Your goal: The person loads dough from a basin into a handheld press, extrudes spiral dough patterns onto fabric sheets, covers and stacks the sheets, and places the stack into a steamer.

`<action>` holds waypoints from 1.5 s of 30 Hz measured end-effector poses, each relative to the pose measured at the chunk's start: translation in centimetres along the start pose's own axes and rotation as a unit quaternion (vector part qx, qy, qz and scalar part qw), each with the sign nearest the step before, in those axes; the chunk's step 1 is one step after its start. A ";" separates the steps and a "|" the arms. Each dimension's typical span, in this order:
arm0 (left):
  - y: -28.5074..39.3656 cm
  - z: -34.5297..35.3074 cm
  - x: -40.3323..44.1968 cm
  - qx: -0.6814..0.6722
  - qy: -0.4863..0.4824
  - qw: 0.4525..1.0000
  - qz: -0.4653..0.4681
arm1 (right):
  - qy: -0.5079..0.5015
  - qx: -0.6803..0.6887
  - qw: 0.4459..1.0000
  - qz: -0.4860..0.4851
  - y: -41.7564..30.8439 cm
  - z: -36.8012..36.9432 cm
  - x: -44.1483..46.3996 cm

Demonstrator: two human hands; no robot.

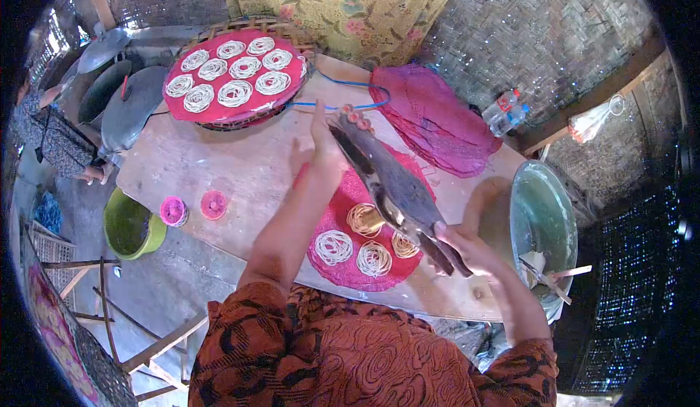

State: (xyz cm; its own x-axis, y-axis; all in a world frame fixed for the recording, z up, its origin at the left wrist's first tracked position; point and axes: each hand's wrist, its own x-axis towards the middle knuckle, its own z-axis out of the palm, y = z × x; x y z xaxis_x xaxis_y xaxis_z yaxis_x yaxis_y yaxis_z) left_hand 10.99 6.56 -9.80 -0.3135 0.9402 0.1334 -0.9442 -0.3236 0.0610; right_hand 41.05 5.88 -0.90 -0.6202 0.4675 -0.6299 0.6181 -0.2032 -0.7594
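A long dark wooden tool with a metal part near its lower end is held aslant over the table. My left hand is at its upper end, fingers pointing up beside it; their grip is not clear. My right hand is closed round the lower end. Under the tool lies a pink round cloth bearing coiled strands: a white coil at the left, another white coil at the front, and yellowish strands below the metal part.
A pink tray of white coils stands at the back left. Pink cloths lie behind the tool, with bottles beyond. A green basin is at the right, a green bucket at the left. Another person is far left.
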 end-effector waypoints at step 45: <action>-4.9 -0.2 7.9 -0.020 -0.007 1.000 0.014 | 0.137 -0.070 0.988 0.028 -1.3 -6.1 2.5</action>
State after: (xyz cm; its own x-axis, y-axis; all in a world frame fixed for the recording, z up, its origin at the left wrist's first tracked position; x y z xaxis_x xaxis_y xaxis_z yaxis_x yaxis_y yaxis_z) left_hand 13.11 15.55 -9.20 -0.3391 0.9290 0.1482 -0.9383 -0.3453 0.0173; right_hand 41.64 12.53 -0.53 -0.4402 0.6787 -0.5879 0.7204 -0.1238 -0.6824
